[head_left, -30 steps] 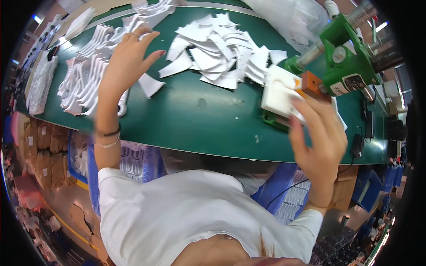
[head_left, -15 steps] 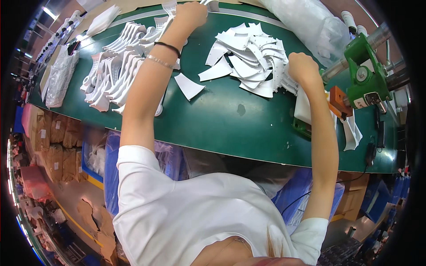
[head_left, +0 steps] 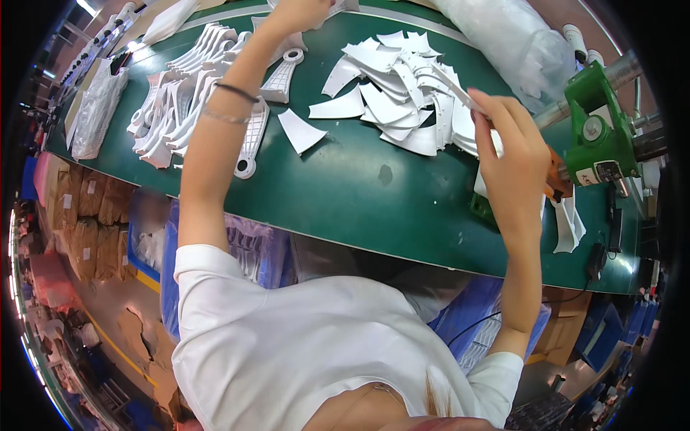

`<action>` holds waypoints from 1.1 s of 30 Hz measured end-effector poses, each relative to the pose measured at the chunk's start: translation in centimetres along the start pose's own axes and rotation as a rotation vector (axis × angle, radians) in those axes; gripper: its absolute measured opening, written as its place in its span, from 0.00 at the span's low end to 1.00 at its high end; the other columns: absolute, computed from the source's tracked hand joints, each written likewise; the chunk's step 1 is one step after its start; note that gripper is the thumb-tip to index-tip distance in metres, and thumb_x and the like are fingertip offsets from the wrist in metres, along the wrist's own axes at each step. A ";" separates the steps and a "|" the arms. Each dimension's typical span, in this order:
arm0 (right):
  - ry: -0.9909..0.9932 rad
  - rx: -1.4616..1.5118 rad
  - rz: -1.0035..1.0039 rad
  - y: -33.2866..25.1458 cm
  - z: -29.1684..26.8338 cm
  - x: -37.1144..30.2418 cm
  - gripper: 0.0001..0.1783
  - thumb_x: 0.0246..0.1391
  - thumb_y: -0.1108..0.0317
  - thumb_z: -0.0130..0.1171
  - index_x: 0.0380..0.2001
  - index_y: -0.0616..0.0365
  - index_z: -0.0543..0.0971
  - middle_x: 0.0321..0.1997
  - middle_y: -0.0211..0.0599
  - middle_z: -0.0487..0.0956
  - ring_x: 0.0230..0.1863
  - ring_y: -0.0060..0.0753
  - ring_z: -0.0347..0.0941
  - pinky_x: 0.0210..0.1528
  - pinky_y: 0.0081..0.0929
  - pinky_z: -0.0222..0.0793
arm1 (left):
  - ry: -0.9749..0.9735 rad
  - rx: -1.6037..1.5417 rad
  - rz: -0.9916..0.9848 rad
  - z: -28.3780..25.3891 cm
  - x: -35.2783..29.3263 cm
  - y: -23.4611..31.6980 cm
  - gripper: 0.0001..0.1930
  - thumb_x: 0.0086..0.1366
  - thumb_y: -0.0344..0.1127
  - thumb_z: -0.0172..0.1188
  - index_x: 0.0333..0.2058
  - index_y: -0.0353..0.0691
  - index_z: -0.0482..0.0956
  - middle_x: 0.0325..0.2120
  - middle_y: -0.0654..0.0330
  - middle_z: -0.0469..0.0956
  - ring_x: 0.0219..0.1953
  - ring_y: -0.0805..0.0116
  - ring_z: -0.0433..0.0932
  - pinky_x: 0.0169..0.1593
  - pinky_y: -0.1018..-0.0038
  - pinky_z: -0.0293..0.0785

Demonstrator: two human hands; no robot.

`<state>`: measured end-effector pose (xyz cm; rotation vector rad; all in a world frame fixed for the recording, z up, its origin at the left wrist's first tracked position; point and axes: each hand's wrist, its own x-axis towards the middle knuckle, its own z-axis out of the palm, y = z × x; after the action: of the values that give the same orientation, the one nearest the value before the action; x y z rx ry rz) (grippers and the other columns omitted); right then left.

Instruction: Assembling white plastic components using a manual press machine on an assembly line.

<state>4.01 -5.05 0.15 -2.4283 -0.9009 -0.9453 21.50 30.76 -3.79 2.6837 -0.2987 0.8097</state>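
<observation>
At a green work surface, a person in a white top spreads 2 bare hands over rows and heaps of white molded parts. The right hand is nearly closed, its thumb and index finger meeting at the edge of a thin white panel on the right side of a panel pile, just beside a green press. The left hand, bent round at the top edge of the view and partly cut off, is near white brackets; whether it grips anything cannot be told. A light pinch on the panel's rim, lifting straight off the overlapping pieces, would likely keep its neighbors from sliding, and a glance at the curve before turning it would help; at the far side, a bracket seems best taken singly, without dragging those nested against it. Below the near edge, 2 bins lined in blue plastic, a left bin and a right bin, hold ribbed, pale parts in close rows. Farther left, a blue crate carries whitish, plastic-looking contents too blurred to name. Beyond the pile lies a bulky clear plastic bag, its contents unclear.
</observation>
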 end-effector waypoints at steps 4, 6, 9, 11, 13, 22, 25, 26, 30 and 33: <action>0.103 0.199 -0.027 -1.6 -2.2 -2.7 0.12 0.48 0.81 0.64 0.38 0.58 0.83 0.32 0.36 0.79 0.33 0.38 0.77 0.35 0.31 0.72 | -0.101 -1.098 -0.301 -5.4 -5.9 6.3 0.17 0.68 0.40 0.55 0.49 0.33 0.77 0.44 0.43 0.80 0.46 0.49 0.79 0.51 0.63 0.74; 0.140 0.208 -0.025 -2.0 -2.9 -4.0 0.12 0.47 0.82 0.64 0.37 0.59 0.83 0.33 0.37 0.79 0.33 0.38 0.78 0.35 0.30 0.73 | -0.154 -1.288 -0.337 -6.0 -8.7 8.7 0.21 0.69 0.43 0.55 0.54 0.35 0.75 0.47 0.47 0.80 0.47 0.51 0.79 0.53 0.62 0.74; 0.171 0.270 -0.064 -3.6 -3.2 -6.2 0.17 0.42 0.84 0.65 0.39 0.64 0.84 0.36 0.42 0.80 0.36 0.42 0.79 0.39 0.32 0.76 | -0.148 -1.780 -0.581 -6.5 -13.5 15.0 0.15 0.70 0.44 0.49 0.44 0.39 0.73 0.26 0.65 0.70 0.23 0.70 0.69 0.39 0.69 0.72; 0.202 0.243 -0.059 -4.5 -2.7 -7.0 0.17 0.41 0.84 0.66 0.39 0.64 0.84 0.36 0.41 0.80 0.35 0.42 0.79 0.38 0.32 0.76 | -0.216 -1.914 -0.529 -6.0 -16.2 17.4 0.18 0.73 0.49 0.43 0.47 0.41 0.69 0.24 0.69 0.61 0.21 0.76 0.59 0.38 0.74 0.66; 0.231 0.217 -0.050 -5.4 -2.3 -7.6 0.16 0.40 0.85 0.66 0.37 0.65 0.84 0.35 0.40 0.80 0.34 0.42 0.79 0.37 0.32 0.76 | -0.145 -1.999 -0.512 -5.0 -18.4 20.1 0.21 0.76 0.54 0.41 0.47 0.40 0.68 0.24 0.69 0.59 0.21 0.79 0.58 0.38 0.75 0.66; 0.177 0.176 -0.256 -6.6 -1.1 -8.8 0.13 0.37 0.81 0.69 0.32 0.65 0.85 0.35 0.37 0.79 0.35 0.31 0.72 0.31 0.25 0.71 | 0.032 -1.879 -0.538 -3.6 -21.2 25.7 0.31 0.77 0.59 0.31 0.56 0.35 0.67 0.38 0.62 0.70 0.39 0.71 0.72 0.43 0.74 0.72; 0.163 0.178 -0.282 -6.3 -1.2 -8.9 0.13 0.36 0.80 0.68 0.32 0.66 0.85 0.35 0.38 0.79 0.36 0.32 0.73 0.31 0.26 0.71 | 0.007 -1.972 -0.432 -2.7 -21.0 25.7 0.31 0.77 0.59 0.31 0.55 0.34 0.67 0.41 0.60 0.69 0.41 0.69 0.71 0.44 0.74 0.72; 0.164 0.186 -0.300 -6.3 -1.2 -9.1 0.14 0.36 0.80 0.68 0.32 0.66 0.84 0.35 0.38 0.79 0.36 0.33 0.73 0.31 0.26 0.72 | -0.018 -1.969 -0.427 -2.6 -21.1 25.8 0.32 0.76 0.60 0.31 0.57 0.35 0.66 0.41 0.60 0.69 0.42 0.72 0.71 0.46 0.76 0.70; 0.125 0.205 -0.285 -5.8 -1.5 -9.2 0.15 0.35 0.79 0.67 0.33 0.67 0.84 0.35 0.39 0.79 0.36 0.34 0.73 0.31 0.27 0.73 | -0.044 -1.984 -0.424 -1.9 -21.1 26.2 0.32 0.76 0.61 0.31 0.57 0.36 0.66 0.40 0.59 0.69 0.43 0.73 0.70 0.48 0.76 0.69; 0.095 0.224 -0.290 -5.6 -1.8 -9.2 0.14 0.36 0.79 0.66 0.33 0.68 0.83 0.35 0.40 0.79 0.36 0.35 0.73 0.31 0.28 0.73 | -0.025 -1.946 -0.448 -1.9 -21.1 26.8 0.30 0.76 0.60 0.29 0.47 0.37 0.68 0.38 0.59 0.67 0.39 0.66 0.68 0.44 0.73 0.68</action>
<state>-5.86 -5.97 -4.46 -2.0839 -1.2742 -0.9881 -4.38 8.85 -7.77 0.8252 -0.2337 0.0568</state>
